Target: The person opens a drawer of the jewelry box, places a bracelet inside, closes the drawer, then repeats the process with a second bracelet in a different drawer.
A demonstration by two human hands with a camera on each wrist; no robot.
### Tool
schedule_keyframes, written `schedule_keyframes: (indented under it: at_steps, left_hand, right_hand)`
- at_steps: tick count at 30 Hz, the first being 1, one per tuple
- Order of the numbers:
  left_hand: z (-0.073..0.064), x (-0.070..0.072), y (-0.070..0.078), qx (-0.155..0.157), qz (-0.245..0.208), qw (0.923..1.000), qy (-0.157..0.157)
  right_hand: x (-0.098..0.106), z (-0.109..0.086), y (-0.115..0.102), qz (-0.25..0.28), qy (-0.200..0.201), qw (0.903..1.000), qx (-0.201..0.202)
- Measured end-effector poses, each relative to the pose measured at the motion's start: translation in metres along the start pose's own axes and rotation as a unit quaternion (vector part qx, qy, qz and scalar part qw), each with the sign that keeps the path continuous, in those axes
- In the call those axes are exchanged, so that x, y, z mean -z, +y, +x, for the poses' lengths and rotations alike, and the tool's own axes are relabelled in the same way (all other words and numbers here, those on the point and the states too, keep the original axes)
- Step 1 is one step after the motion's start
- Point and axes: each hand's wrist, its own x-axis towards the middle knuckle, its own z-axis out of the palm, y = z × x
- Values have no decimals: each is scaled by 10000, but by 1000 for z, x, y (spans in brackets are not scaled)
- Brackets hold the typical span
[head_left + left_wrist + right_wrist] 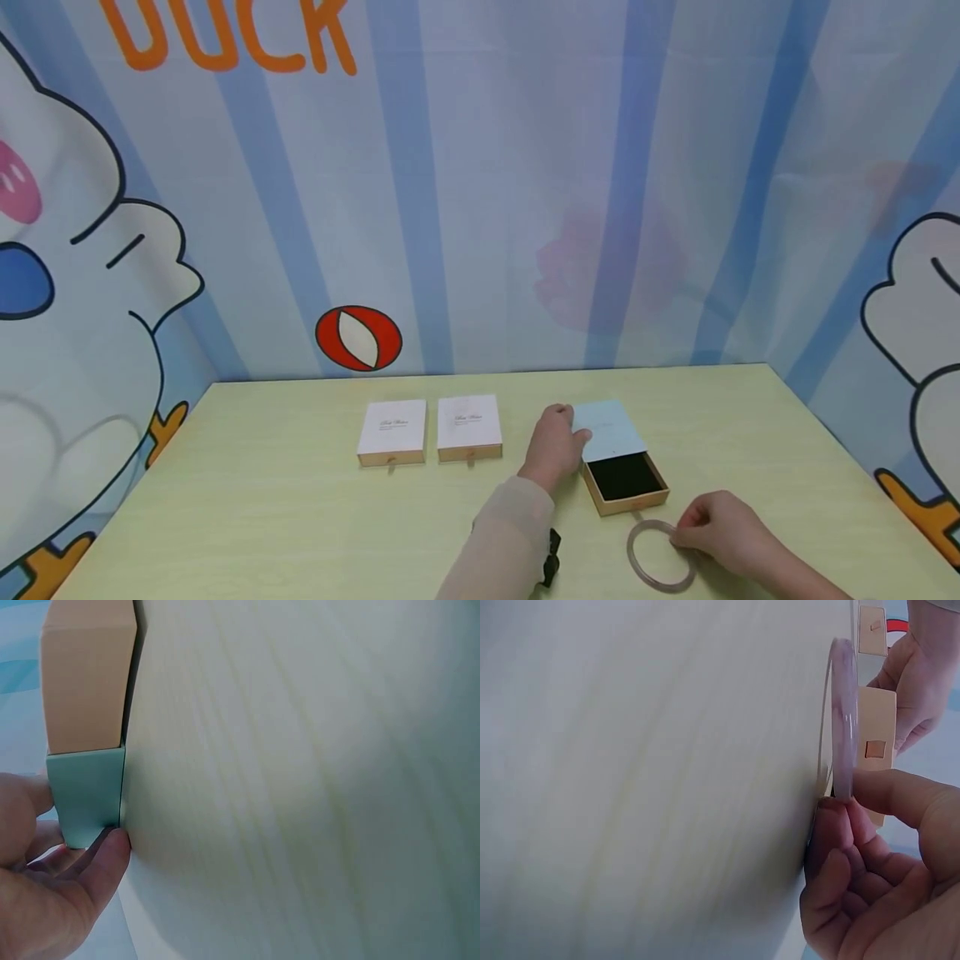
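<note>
Right of the table's middle sits a drawer box with a light blue sleeve (606,427). Its tan drawer (626,483) is pulled partway out toward me, showing a black lining. My left hand (553,446) grips the sleeve at its far left part; the left wrist view shows fingers (105,870) against the sleeve's end. Low at the right, my right hand (723,529) pinches the edge of a pale, translucent bangle (640,560) between thumb and fingertips. In the right wrist view the bangle (844,712) is seen edge-on, just in front of the drawer.
Two closed white-topped drawer boxes, the left one (392,425) and the right one (469,421), stand side by side left of the blue one. Behind the pale yellow table (300,517) hangs a striped blue cartoon backdrop (510,208).
</note>
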Motion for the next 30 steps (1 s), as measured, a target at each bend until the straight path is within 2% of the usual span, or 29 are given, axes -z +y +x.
schedule_keyframes:
  at_steps: [9,19,30]
  left_hand:
    - [-4,3,2,92,-151,9998,15]
    - [-2,-1,1,160,-179,9997,94]
    - [-1,2,3,100,-109,9998,101]
  right_hand:
    - [2,2,5,568,-382,9955,-655]
    - [3,-2,8,1058,-501,9885,-957]
    - [4,-2,8,1323,-452,9864,-861]
